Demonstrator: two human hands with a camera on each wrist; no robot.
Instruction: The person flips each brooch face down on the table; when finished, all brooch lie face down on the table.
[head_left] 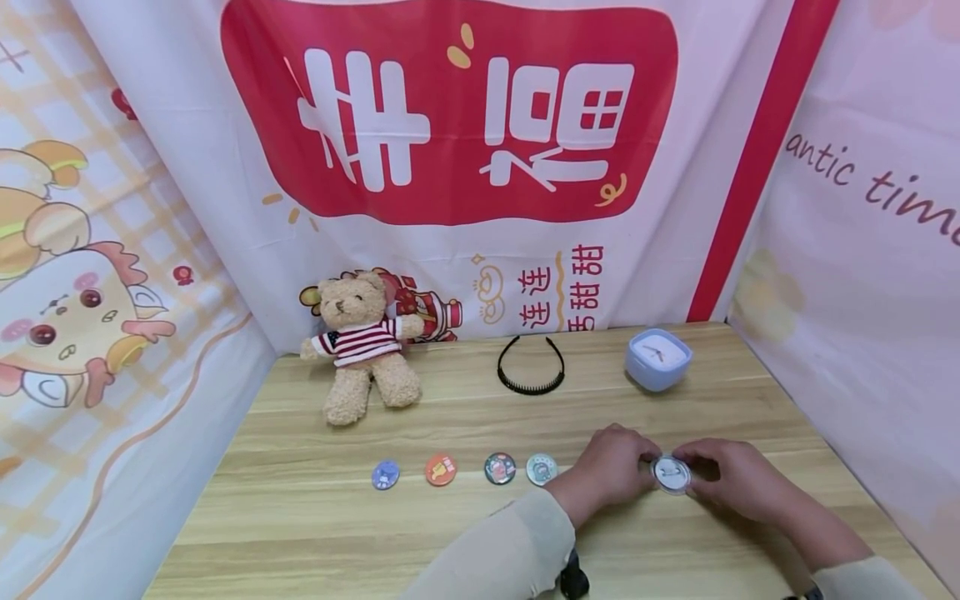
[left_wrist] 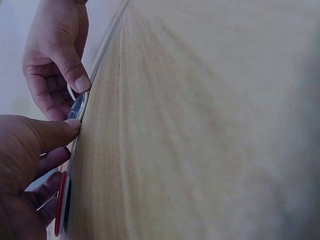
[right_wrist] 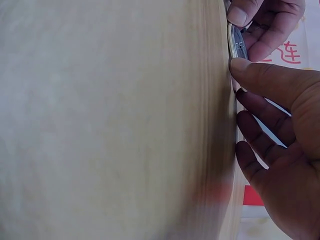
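A round button badge (head_left: 671,473) lies on the right part of the table, its silvery back with the pin facing up. My left hand (head_left: 611,467) pinches its left edge, and my right hand (head_left: 738,479) pinches the right edge. In the left wrist view the left thumb and the right thumb both touch the rim of the badge (left_wrist: 76,107). To the left is a row of badges lying face up: blue (head_left: 386,475), orange (head_left: 440,469), dark green (head_left: 500,468) and pale teal (head_left: 542,469). The teal one lies right beside my left wrist.
A teddy bear (head_left: 363,346) in a striped sweater sits at the back left of the wooden table (head_left: 315,517). Behind the badges lie a black headband (head_left: 531,389) and a blue clock (head_left: 657,360). Printed cloth (head_left: 450,192) hangs around the back and sides.
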